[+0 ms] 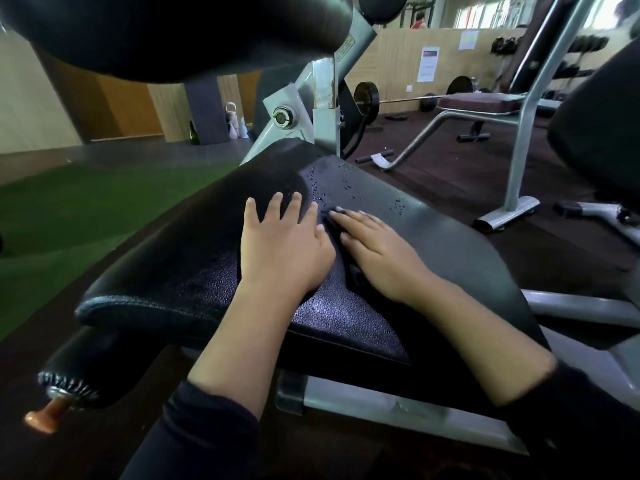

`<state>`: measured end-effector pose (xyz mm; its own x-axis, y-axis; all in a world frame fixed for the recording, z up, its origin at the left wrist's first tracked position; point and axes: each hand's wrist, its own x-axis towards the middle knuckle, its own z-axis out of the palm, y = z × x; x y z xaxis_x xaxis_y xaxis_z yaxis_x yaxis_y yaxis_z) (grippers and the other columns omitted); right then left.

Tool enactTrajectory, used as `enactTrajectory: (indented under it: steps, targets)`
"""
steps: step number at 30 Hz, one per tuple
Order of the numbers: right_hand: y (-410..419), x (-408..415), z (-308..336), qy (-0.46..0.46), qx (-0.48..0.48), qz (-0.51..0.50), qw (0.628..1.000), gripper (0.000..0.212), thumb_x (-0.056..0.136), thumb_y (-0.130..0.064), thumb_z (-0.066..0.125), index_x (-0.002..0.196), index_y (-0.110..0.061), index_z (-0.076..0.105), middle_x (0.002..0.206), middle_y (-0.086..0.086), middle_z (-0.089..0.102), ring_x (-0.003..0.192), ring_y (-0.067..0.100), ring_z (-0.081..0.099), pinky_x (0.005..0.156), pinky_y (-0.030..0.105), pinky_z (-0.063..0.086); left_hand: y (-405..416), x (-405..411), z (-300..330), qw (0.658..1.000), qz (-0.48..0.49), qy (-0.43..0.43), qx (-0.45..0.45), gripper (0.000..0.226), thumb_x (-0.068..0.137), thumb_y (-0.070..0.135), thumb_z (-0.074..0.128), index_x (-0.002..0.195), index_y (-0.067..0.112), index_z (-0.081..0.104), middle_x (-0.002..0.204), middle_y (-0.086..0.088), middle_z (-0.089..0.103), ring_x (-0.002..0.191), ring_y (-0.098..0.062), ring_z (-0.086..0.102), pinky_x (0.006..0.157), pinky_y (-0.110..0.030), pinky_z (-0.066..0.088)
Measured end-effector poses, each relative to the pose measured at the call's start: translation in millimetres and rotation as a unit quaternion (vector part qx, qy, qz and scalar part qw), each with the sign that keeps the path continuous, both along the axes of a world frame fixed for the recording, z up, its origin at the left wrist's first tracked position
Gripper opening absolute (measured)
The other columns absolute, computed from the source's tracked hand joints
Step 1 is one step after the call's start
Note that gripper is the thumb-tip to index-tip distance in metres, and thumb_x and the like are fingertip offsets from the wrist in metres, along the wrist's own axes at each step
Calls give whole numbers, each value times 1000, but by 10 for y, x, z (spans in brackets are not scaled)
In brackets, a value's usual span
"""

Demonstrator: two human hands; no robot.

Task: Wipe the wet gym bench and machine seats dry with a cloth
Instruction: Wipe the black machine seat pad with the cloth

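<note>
Right hand (377, 251) lies flat, fingers straight, pressing a dark cloth (341, 233) onto the black padded seat (194, 271). Left hand (284, 244) is spread open too, palm down on the seat just beside the cloth. Water droplets (332, 188) bead on the seat beyond the fingertips.
</note>
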<state>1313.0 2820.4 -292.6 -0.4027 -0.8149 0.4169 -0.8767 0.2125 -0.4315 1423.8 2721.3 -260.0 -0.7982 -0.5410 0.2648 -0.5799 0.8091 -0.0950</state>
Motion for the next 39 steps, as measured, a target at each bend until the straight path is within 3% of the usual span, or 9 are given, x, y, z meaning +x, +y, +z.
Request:
enactTrajectory:
  steps: [3, 6, 11, 20, 27, 31, 36, 39]
  targets:
    - [-252, -339, 39, -71, -13, -2, 997, 42, 100, -23, 38, 142, -18, 39, 150, 2, 34, 140, 15, 26, 116, 24, 12, 0, 10, -6, 1000, -2, -2, 1, 55, 101, 39, 14, 155, 29, 14, 163, 4, 8, 149, -19, 3, 119, -50, -1]
    - [-124, -668, -6, -130, -2, -78, 988, 42, 100, -23, 39, 142, -22, 39, 151, -2, 32, 140, 12, 25, 113, 22, 12, 12, 28, 3, 1000, -5, -7, 4, 55, 101, 39, 13, 155, 29, 13, 163, 3, 8, 149, -20, 3, 119, -49, -1]
    - [352, -760, -217, -139, 25, -176, 974, 42, 100, -26, 39, 142, -26, 39, 151, -4, 32, 141, 11, 23, 113, 23, 12, 16, 48, 7, 1000, -13, -4, 11, 56, 100, 40, 13, 154, 27, 14, 163, 1, 8, 149, -21, 2, 119, -50, -1]
    - [465, -679, -287, -114, -11, -186, 976, 40, 97, -19, 46, 136, -23, 47, 146, 2, 40, 136, 16, 31, 108, 20, 18, 30, 33, -7, 1000, -18, -6, 16, 61, 98, 47, 15, 155, 26, 12, 163, -2, 6, 149, -23, -1, 118, -53, -3]
    - [402, -420, -220, -26, 54, -137, 989, 55, 92, -50, 36, 143, -30, 33, 153, -10, 27, 142, 16, 19, 114, 23, 8, 27, 7, 27, 1000, 1, -11, 18, 61, 98, 50, 14, 155, 29, 11, 163, 1, 4, 150, -22, -2, 118, -53, -4]
    - [50, -499, -95, -20, 46, -67, 996, 52, 93, -49, 34, 143, -34, 33, 153, -12, 27, 142, 14, 19, 117, 24, 7, 36, -34, 40, 999, 18, -24, 26, 60, 97, 51, 15, 154, 32, 9, 163, 3, 1, 149, -19, -5, 118, -52, -6]
    - [-224, -642, -47, -55, 37, -51, 996, 51, 96, -47, 38, 145, -38, 27, 155, -17, 17, 144, 13, 12, 118, 30, 9, -17, -183, 71, 996, 52, -60, 37, 60, 97, 53, 14, 154, 36, 5, 163, 2, -5, 149, -19, -10, 115, -58, -10]
    - [-57, -702, -69, -42, 16, 63, 997, 58, 89, -62, 32, 143, -43, 27, 154, -23, 15, 145, 10, 6, 120, 36, 3, -57, -347, 90, 994, 68, -72, 37, 60, 97, 53, 12, 154, 37, 4, 163, 0, -8, 149, -19, -12, 111, -64, -10]
